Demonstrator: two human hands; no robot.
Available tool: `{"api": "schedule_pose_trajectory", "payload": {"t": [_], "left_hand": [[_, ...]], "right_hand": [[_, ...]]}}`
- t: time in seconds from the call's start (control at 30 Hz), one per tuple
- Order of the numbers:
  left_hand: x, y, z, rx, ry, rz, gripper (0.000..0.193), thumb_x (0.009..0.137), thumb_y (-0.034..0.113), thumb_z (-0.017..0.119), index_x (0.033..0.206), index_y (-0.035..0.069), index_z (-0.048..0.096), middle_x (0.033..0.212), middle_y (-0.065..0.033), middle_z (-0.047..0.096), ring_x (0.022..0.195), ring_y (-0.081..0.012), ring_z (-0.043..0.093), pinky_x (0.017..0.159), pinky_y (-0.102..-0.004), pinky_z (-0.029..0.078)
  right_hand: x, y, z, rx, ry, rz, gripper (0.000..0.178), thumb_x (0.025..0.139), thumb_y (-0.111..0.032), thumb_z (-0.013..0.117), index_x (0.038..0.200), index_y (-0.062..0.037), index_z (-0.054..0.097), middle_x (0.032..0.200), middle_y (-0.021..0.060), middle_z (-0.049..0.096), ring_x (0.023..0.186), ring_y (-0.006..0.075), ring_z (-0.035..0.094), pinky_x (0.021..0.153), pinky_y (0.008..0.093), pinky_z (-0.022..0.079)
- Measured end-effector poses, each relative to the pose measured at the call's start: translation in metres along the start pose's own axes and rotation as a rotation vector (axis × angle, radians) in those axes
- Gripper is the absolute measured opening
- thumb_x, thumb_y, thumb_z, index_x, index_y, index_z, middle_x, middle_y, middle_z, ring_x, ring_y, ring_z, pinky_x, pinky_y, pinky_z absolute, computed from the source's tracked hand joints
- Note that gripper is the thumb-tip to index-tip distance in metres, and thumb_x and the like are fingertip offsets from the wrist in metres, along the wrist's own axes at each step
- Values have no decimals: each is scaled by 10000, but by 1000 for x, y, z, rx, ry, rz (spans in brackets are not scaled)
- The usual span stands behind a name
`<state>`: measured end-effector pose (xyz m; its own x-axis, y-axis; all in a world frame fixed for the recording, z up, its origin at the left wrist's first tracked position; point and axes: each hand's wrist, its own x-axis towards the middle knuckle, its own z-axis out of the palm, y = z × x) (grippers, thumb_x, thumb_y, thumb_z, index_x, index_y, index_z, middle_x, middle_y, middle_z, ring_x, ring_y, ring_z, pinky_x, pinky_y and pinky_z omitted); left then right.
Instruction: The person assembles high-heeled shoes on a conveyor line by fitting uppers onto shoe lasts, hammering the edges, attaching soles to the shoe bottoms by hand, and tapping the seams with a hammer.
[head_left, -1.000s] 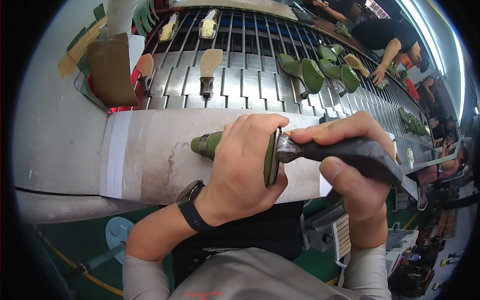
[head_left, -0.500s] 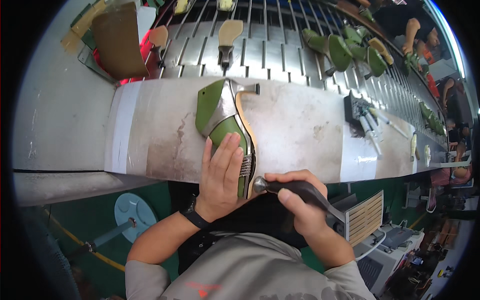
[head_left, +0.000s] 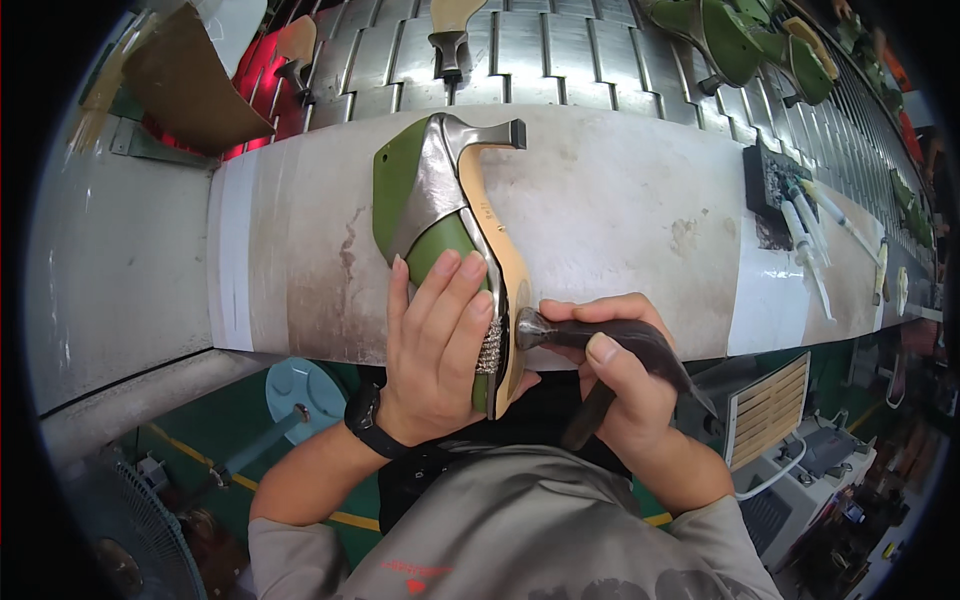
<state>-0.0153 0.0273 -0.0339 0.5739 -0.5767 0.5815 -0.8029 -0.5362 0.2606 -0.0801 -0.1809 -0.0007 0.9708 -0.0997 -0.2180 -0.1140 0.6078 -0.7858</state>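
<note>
A silver high-heeled shoe [head_left: 437, 205] on a green shoe last [head_left: 395, 190] lies on its side on the bench, heel pointing away and toe toward me. My left hand [head_left: 432, 355] is closed over the front of the shoe, its fingers lying across the last beside a glittery strap [head_left: 489, 347]. The tan sole [head_left: 512, 270] faces right. In my right hand [head_left: 640, 390] is a dark shoemaker's hammer [head_left: 650, 342], gripped around its head and neck. Its round metal face rests against, or very close to, the forepart of the sole.
The pale, stained bench top [head_left: 620, 210] curves down toward me. Behind it runs a slatted metal conveyor [head_left: 580, 50] carrying green lasts [head_left: 725, 45] and heeled soles [head_left: 297, 45]. At right, several syringe-like tubes [head_left: 810, 230] lean in a black block [head_left: 770, 175]. Brown sheet [head_left: 195, 90] stands far left.
The hammer face has moved up along the sole from near the toe, and its handle now shows below my right hand. The shoe has turned slightly, showing more sole. My view has shifted nearer.
</note>
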Motion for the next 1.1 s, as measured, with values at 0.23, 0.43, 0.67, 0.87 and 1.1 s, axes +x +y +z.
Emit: {"api": "schedule_pose_trajectory", "payload": {"t": [0.23, 0.43, 0.67, 0.87, 1.1], "left_hand": [[2, 3, 5, -42, 96, -51, 711, 991, 443, 715, 1505, 41, 433, 1509, -215, 557, 1411, -395, 539, 1203, -701, 308], [0, 0, 1, -70, 110, -87, 645, 1015, 427, 687, 1477, 42, 455, 1490, -206, 577, 1391, -382, 565, 1205, -697, 311], [0, -2, -3, -84, 96, -63, 477, 1047, 215, 617, 1462, 33, 469, 1477, -217, 589, 1374, -381, 588, 1186, -692, 350], [-2, -6, 0, -66, 153, -35, 464, 1058, 214, 589, 1458, 10, 472, 1476, -245, 583, 1378, -398, 581, 1185, -689, 354], [-4, -2, -2, -84, 98, -103, 730, 1046, 492, 608, 1511, -34, 406, 1526, -342, 500, 1404, -496, 531, 1180, -697, 346]], "right_hand": [[23, -38, 14, -313, -195, -147, 290, 942, -6, 697, 1215, 42, 610, 1239, 239, 739, 1181, 262, 712, 1021, 377, 565], [47, -79, 29, -805, -536, -33, 287, 859, 2, 739, 1113, 54, 615, 1180, 300, 737, 1125, 354, 739, 1026, 441, 573], [13, -41, 31, -802, -367, -430, 364, 751, 27, 823, 1084, 62, 681, 1085, 254, 767, 1015, 360, 783, 905, 416, 637], [-11, -33, 46, -925, -430, -502, 394, 708, 29, 833, 1071, 69, 685, 1079, 247, 763, 993, 373, 774, 899, 428, 638], [-22, -43, 36, -847, -333, -312, 360, 856, 32, 779, 1191, 83, 657, 1226, 290, 728, 1156, 376, 744, 994, 426, 600]]}}
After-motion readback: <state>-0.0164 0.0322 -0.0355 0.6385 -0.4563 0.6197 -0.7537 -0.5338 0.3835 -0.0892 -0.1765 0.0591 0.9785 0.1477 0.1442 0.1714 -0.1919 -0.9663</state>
